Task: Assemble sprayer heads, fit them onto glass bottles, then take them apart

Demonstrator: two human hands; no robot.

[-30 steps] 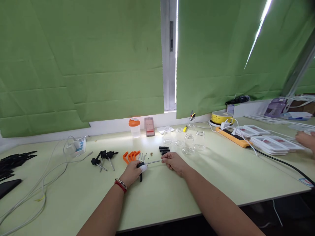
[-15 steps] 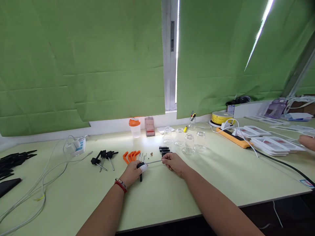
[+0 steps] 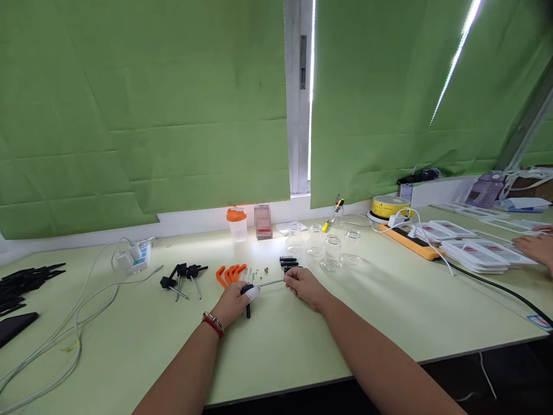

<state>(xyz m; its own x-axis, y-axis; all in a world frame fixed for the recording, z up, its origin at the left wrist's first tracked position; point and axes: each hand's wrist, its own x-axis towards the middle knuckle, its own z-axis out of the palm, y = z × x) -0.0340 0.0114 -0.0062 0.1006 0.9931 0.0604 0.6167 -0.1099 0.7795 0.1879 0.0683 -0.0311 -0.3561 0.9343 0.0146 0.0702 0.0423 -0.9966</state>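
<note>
My left hand (image 3: 233,301) is closed around the black head of a thin metal rod (image 3: 271,283), with a white wrap on the thumb. At the rod's far end, my right hand (image 3: 305,288) pinches it between thumb and fingertips; the tip itself is hidden. A black handle-like piece (image 3: 248,311) shows just below the left hand. Orange bent pieces (image 3: 231,274) lie beyond that hand, beside loose metal rods (image 3: 246,274). Small brass-coloured parts (image 3: 266,270) sit between the hands, farther back. Ribbed black pieces (image 3: 288,263) lie behind the right hand. Several black-headed rods (image 3: 182,276) rest to the left.
Several glass jars (image 3: 332,256) stand behind my right hand. An orange-lidded cup (image 3: 237,225) is at the back. Right of these lie an orange power strip (image 3: 408,242) and stacked white frames (image 3: 470,256), with another person's hand (image 3: 536,246) there. White cables (image 3: 78,323) run along the left.
My hands and the rod stay almost in place. At the far right, the other person's hand has come further into view, near the white frames.
</note>
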